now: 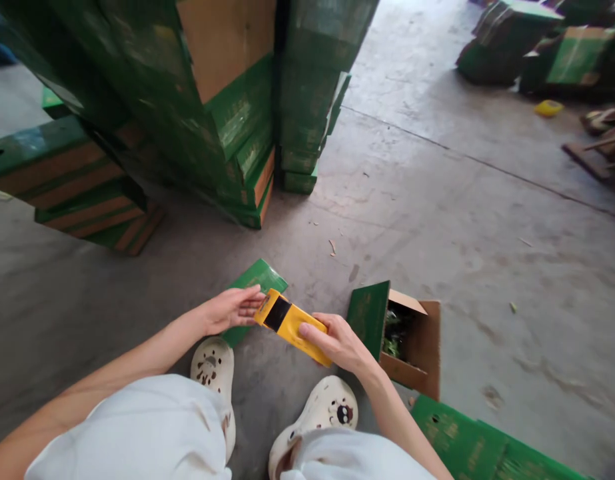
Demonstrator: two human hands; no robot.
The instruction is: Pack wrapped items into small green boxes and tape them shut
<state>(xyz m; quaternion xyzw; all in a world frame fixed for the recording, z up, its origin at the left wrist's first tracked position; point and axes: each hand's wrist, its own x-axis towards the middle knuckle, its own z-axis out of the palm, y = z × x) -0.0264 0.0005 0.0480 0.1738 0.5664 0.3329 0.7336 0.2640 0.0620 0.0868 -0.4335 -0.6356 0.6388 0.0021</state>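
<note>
Right hand (343, 341) grips yellow device (289, 324); box lettering (242, 123) blurred.

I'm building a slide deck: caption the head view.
Right hand holding a yellow handheld device, left hand by its end, near an open carton.

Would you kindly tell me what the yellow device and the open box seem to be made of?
The yellow device: probably smooth hard plastic, given its even colour and rigid-looking shape. The open box: likely cardboard, green outside, judging by its stiff flaps and matte brown inside.
</note>
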